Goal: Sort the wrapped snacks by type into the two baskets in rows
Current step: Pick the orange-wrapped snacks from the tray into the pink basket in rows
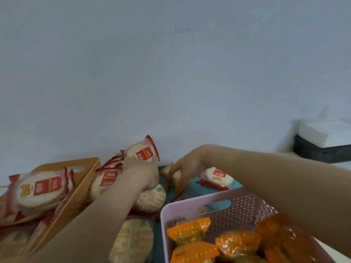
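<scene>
My left hand is shut on a red-wrapped rice cracker and holds it up above the loose pile. My right hand reaches down onto an orange-wrapped snack lying on the teal mat; its fingers curl around the snack. The orange basket at the left holds red-wrapped rice crackers. The pink basket at the lower right holds several orange-wrapped snacks. More rice crackers lie loose between the two baskets.
A pale wall rises right behind the pile. One rice cracker lies on the teal mat behind the pink basket. A white pad on a dark block sits at the far right.
</scene>
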{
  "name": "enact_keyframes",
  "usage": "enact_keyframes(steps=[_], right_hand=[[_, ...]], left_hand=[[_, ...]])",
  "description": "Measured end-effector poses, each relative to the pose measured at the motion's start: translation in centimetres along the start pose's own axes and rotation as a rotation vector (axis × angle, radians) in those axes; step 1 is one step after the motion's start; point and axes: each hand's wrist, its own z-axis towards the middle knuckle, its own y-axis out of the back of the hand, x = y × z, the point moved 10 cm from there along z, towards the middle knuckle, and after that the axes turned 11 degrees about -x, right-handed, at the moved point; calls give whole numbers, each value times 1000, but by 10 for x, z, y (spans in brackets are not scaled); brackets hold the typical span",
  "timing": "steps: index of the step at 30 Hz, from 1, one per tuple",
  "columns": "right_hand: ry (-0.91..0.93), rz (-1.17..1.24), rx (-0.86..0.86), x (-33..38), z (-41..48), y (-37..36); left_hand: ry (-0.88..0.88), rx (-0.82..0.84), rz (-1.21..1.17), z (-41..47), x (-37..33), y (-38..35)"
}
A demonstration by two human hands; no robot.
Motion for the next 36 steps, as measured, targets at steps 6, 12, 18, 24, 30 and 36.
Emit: enact_keyframes(steps=[6,12,18,24,30,36], right_hand=[[41,188,-284,-6,-26,43],[110,482,-527,-11,-106,84],[181,598,-680,-8,-207,89],[165,570,-768,-26,-254,72],[190,402,-920,-30,-270,61],[119,203,-870,-30,-254,41]], left_hand=[[55,-249,-669,-25,14,37],[51,-646,-907,-87,34,106],[87,-816,-1116,-169,40,150],[58,-873,-1154,-217,21,166],[-72,-763,-1049,-225,-23,163],[-156,-684,-845,-209,-57,148]])
